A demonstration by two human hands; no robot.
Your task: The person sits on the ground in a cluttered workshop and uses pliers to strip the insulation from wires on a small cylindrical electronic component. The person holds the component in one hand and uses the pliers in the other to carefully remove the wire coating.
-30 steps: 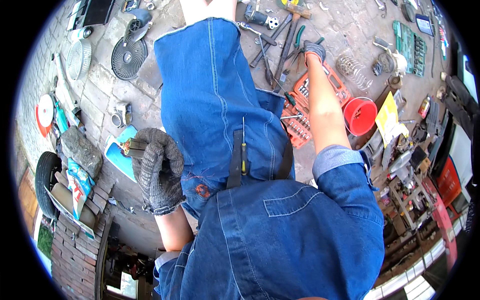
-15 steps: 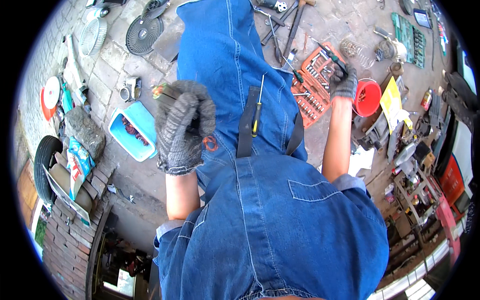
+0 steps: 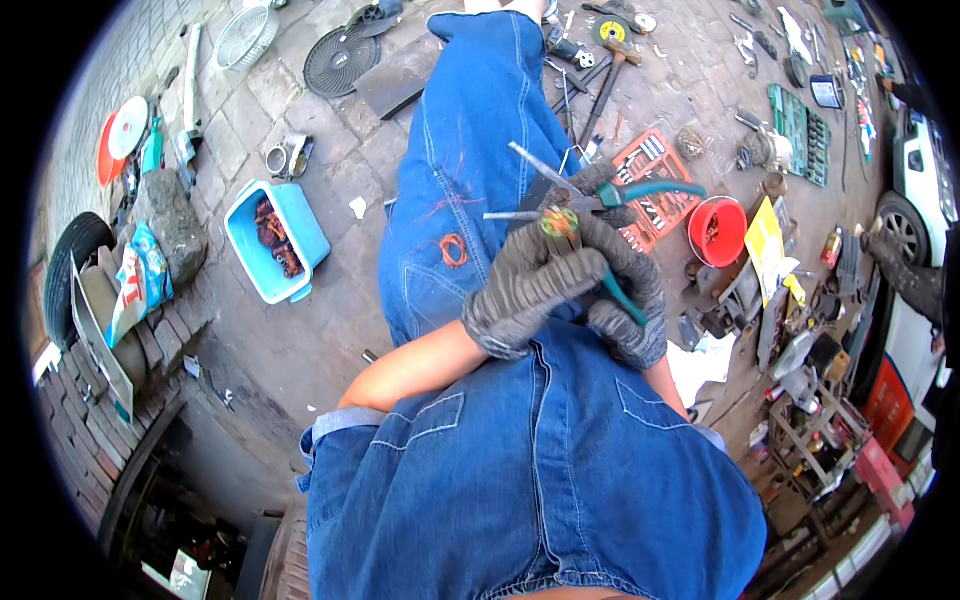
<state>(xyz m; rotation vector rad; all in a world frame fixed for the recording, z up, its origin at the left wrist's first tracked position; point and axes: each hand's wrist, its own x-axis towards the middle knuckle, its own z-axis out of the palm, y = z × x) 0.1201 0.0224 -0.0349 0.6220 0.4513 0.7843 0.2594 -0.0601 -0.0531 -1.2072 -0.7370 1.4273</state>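
Observation:
My gloved left hand [image 3: 530, 290] is closed on a small metal part [image 3: 560, 225] with orange and green at its top, held over my lap. My gloved right hand [image 3: 630, 305] is beside it, closed on pliers with teal handles [image 3: 655, 190]; their metal jaws point left, close by the part, and whether they touch it I cannot tell. A small coil of orange wire [image 3: 452, 250] lies on my blue denim garment [image 3: 440, 170] to the left of my hands. An orange socket set [image 3: 660, 150] lies open beyond the pliers.
A blue tub [image 3: 240, 230] of reddish scrap is at left, near a rock [image 3: 175, 240] and tyre [image 3: 70, 260]. A red bucket [image 3: 730, 230], green tool case [image 3: 800, 140] and assorted parts lie at right. Fan grilles [image 3: 340, 60] lie ahead, a white car [image 3: 920, 160] at far right.
My right hand has come back from the socket set to my middle, bringing pliers. My left hand has moved rightward with the part, and both hands are now together.

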